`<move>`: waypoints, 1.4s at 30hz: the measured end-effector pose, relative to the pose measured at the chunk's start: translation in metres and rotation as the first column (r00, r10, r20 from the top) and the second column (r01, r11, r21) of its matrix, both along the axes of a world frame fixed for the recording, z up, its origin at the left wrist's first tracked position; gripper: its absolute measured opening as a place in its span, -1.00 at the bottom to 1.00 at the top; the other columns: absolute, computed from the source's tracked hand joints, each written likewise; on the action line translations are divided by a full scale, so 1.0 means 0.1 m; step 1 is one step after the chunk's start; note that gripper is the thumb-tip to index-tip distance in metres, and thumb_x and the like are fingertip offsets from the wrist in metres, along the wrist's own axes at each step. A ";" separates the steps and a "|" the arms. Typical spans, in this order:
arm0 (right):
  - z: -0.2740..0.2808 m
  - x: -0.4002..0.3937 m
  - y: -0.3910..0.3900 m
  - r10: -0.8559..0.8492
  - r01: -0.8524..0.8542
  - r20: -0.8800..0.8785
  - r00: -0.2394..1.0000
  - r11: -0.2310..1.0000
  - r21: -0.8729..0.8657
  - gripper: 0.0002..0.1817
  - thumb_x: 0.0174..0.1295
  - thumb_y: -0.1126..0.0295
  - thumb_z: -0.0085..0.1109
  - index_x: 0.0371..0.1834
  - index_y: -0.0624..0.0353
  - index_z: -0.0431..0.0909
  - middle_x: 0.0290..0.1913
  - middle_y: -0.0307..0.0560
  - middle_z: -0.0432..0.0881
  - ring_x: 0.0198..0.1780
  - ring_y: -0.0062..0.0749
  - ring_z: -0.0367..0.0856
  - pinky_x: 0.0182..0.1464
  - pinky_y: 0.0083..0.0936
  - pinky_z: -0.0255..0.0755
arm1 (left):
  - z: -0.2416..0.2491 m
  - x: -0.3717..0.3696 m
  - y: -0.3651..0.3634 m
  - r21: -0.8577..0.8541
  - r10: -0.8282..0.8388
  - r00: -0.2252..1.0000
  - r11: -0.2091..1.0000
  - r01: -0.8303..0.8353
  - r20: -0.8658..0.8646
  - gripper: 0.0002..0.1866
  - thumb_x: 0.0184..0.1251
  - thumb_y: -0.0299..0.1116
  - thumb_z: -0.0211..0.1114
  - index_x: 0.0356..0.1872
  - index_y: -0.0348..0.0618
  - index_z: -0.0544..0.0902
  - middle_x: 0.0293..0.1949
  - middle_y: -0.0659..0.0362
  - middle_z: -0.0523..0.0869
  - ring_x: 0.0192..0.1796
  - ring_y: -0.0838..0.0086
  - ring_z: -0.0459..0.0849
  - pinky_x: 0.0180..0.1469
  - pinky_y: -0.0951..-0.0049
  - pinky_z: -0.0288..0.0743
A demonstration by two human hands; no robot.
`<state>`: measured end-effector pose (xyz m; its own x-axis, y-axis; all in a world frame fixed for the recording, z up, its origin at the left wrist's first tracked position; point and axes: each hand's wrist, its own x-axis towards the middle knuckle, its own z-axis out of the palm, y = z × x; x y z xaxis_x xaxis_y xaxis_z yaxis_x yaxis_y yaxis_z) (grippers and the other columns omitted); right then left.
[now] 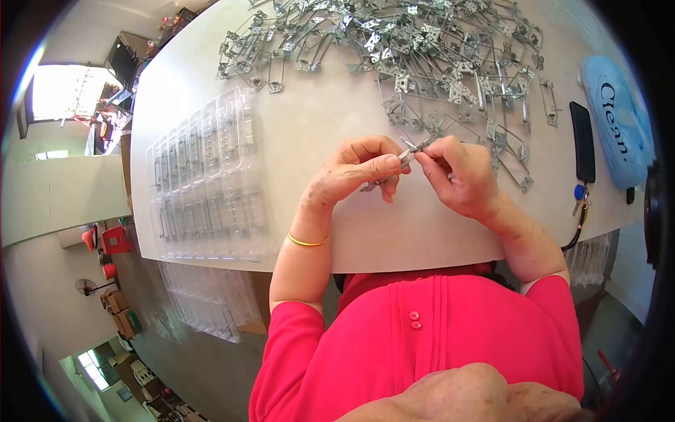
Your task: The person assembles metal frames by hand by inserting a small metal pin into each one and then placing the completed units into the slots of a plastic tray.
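From my remote station I record both hands at work over the pale bench (pixel 302 119). The left hand (pixel 355 169) has its grip closed, thumb against fingers, on a metal bracket (pixel 406 157). The right hand (pixel 460 176) has its grip pinched at the bracket's upper end; the fingertips hide the exact contact. The bracket is held above the bench near its front edge, between the two hands.

I note a tangled heap of similar metal parts (pixel 429 53) across the far side, its nearest pieces close beyond the hands. To the left lies a clear plastic tray (pixel 259 211) with metal pieces in its compartments. To the right I find a dark flat case (pixel 582 144), keys with a blue fob (pixel 579 191) just below it, and a blue packet (pixel 613 123) marked "Clean". A yellow bangle (pixel 308 241) circles the left wrist.
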<state>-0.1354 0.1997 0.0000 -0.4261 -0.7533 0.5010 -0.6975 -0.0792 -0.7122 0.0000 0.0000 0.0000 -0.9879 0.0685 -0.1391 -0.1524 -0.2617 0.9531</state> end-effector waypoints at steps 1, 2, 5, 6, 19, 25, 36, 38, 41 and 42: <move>0.03 0.00 0.00 -0.002 0.000 -0.090 0.996 1.000 -0.022 -0.78 0.22 0.56 0.43 -0.25 0.13 0.51 -0.51 -0.15 0.62 -0.57 -0.26 0.60 -0.53 -0.37 0.43 | 0.01 0.00 0.01 0.008 0.023 0.999 1.000 -0.023 -0.023 -0.66 0.55 -0.12 0.31 -0.16 -0.27 0.69 -0.32 0.11 0.74 -0.38 0.42 0.75 -0.30 0.48 0.50; 0.06 0.00 0.00 -0.006 -0.003 -0.181 0.984 0.999 -0.045 -0.78 0.22 0.57 0.42 -0.26 0.15 0.50 -0.50 -0.13 0.61 -0.58 -0.27 0.57 -0.53 -0.36 0.41 | 0.02 0.00 0.01 0.016 0.048 0.998 0.999 -0.047 -0.048 -0.66 0.55 -0.12 0.32 -0.16 -0.26 0.70 -0.44 0.20 0.74 -0.41 0.51 0.74 -0.36 0.57 0.44; 0.13 -0.07 0.03 -0.038 0.002 -0.385 0.922 0.996 -0.093 -0.78 0.21 0.58 0.43 -0.25 0.15 0.52 -0.54 -0.15 0.57 -0.62 -0.27 0.51 -0.54 -0.39 0.38 | -0.01 -0.05 0.06 0.003 0.152 0.988 0.988 -0.152 0.001 -0.65 0.54 -0.11 0.33 -0.17 -0.27 0.69 -0.45 0.20 0.73 -0.41 0.51 0.74 -0.38 0.58 0.43; 0.11 -0.06 0.03 -0.037 0.001 -0.383 0.923 0.995 -0.095 -0.78 0.21 0.58 0.43 -0.25 0.15 0.52 -0.54 -0.15 0.57 -0.62 -0.27 0.51 -0.54 -0.39 0.38 | 0.00 -0.04 0.05 0.001 0.153 0.988 0.988 -0.153 0.003 -0.65 0.54 -0.11 0.33 -0.17 -0.27 0.69 -0.45 0.20 0.73 -0.41 0.51 0.74 -0.38 0.58 0.43; 0.08 -0.04 0.02 0.202 -0.190 0.535 0.820 0.979 -0.078 -0.93 0.46 0.56 0.24 -0.11 0.19 0.54 -0.24 -0.24 0.61 -0.34 -0.70 0.52 -0.31 -0.68 0.46 | 0.02 0.02 -0.01 0.204 -0.009 1.000 0.979 0.006 0.016 -0.60 0.60 -0.05 0.22 -0.01 -0.28 0.56 -0.26 0.00 0.76 -0.45 0.42 0.75 -0.40 0.50 0.59; 0.10 -0.02 0.00 0.201 -0.143 0.716 0.669 0.979 -0.142 -0.88 0.50 0.54 0.19 -0.04 0.18 0.44 -0.26 -0.22 0.59 -0.41 -0.68 0.55 -0.38 -0.70 0.49 | 0.02 -0.03 -0.05 0.556 -0.027 0.996 0.828 0.070 -0.085 -0.28 0.70 0.17 -0.21 0.30 -0.43 0.40 -0.13 -0.33 0.71 -0.39 0.09 0.80 -0.33 0.18 0.78; 0.07 0.04 -0.02 0.190 -0.035 0.665 0.722 0.970 -0.239 -0.88 0.52 0.57 0.13 -0.03 0.23 0.38 -0.15 -0.11 0.56 -0.38 -0.60 0.64 -0.38 -0.65 0.55 | 0.00 -0.02 -0.02 0.448 0.098 0.975 0.894 0.002 -0.201 -0.36 0.54 -0.38 0.21 0.51 -0.40 0.21 -0.07 -0.27 0.71 -0.23 0.11 0.84 -0.22 0.20 0.79; 0.04 0.07 -0.03 0.207 -0.047 0.667 0.716 0.967 -0.250 -0.87 0.51 0.59 0.13 -0.03 0.23 0.38 -0.12 -0.09 0.56 -0.37 -0.59 0.65 -0.35 -0.65 0.56 | -0.05 -0.03 -0.03 0.461 0.084 0.978 0.887 0.014 -0.190 -0.35 0.51 -0.40 0.26 0.51 -0.38 0.23 -0.07 -0.22 0.72 -0.21 0.16 0.84 -0.23 0.23 0.79; 0.02 0.11 -0.04 0.240 -0.070 0.701 0.672 0.962 -0.263 -0.86 0.49 0.59 0.16 -0.04 0.23 0.39 -0.14 -0.12 0.57 -0.36 -0.63 0.63 -0.33 -0.67 0.56 | -0.08 -0.04 -0.04 0.448 0.071 0.981 0.894 0.019 -0.183 -0.37 0.51 -0.30 0.33 0.47 -0.32 0.33 -0.05 -0.10 0.74 -0.22 0.25 0.84 -0.33 0.34 0.75; 0.00 0.11 -0.03 0.238 -0.067 0.698 0.675 0.962 -0.264 -0.86 0.49 0.59 0.16 -0.04 0.23 0.39 -0.14 -0.12 0.57 -0.36 -0.63 0.63 -0.33 -0.67 0.56 | -0.12 -0.05 -0.06 0.436 0.074 0.974 0.900 0.028 -0.216 -0.37 0.50 -0.25 0.35 0.45 -0.31 0.36 -0.01 -0.12 0.72 -0.22 0.23 0.83 -0.29 0.32 0.75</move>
<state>-0.1249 0.1968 0.0004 -0.6053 -0.7606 0.2348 0.0573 -0.3358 -0.9402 -0.0052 -0.0058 -0.0116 -0.9914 0.0486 0.1213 0.0598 -0.6569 0.7516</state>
